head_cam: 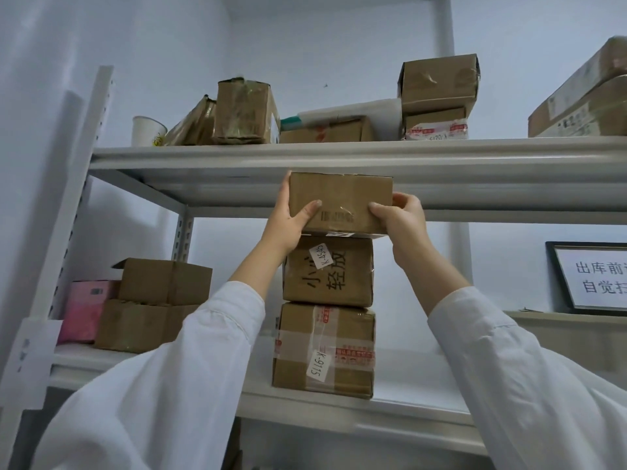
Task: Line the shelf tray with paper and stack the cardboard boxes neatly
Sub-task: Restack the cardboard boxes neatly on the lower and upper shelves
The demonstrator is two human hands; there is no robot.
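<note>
Three boxes form a stack (327, 310) on the white tray (424, 385), its lining possibly paper. The left hand (288, 222) and right hand (403, 222) grip the top box (339, 201) at its sides, just beneath the upper shelf (475, 154); pale wall (305, 45) behind.

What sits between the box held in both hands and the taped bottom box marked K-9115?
One handwritten box, resting on the taped box and under the held box; head view shows it.
</note>
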